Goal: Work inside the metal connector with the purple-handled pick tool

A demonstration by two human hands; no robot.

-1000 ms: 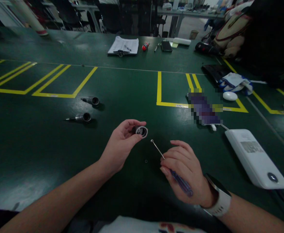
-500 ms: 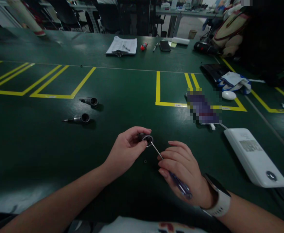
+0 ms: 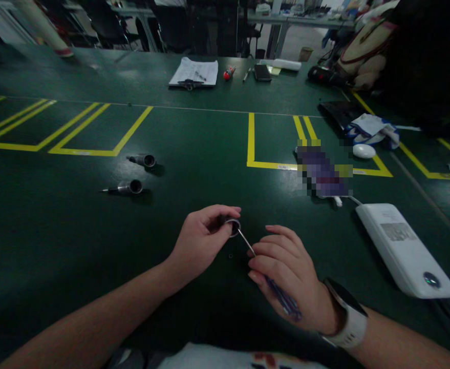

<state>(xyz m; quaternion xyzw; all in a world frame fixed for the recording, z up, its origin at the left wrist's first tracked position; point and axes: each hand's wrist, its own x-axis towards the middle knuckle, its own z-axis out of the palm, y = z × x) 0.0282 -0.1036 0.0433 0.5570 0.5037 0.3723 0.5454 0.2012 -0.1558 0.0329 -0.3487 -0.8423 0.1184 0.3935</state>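
My left hand (image 3: 205, 238) pinches a small dark metal part with a round open end (image 3: 235, 222), its mouth turned toward my right side. In my right hand (image 3: 288, 271) is a screwdriver (image 3: 282, 298) with a clear purplish handle; its thin shaft reaches into the part's opening, where the tip is hidden. A tiny nut-like piece (image 3: 231, 255) lies on the green table below the part. Further left rest two similar dark metal parts with round openings and pointed ends, one nearer (image 3: 127, 188) and one farther (image 3: 143, 160).
A white power bank (image 3: 405, 251) lies at the right, cabled to a pixelated phone (image 3: 320, 171). Beyond are a white oval case (image 3: 363, 151) and gloves (image 3: 374, 130). A clipboard with papers (image 3: 194, 72) and a black phone-like object (image 3: 262, 73) lie at the back. Yellow tape marks the table.
The screwdriver and my right hand have shifted very slightly to the left, the handle turning a little. My left hand keeps the metal part in nearly the same place.
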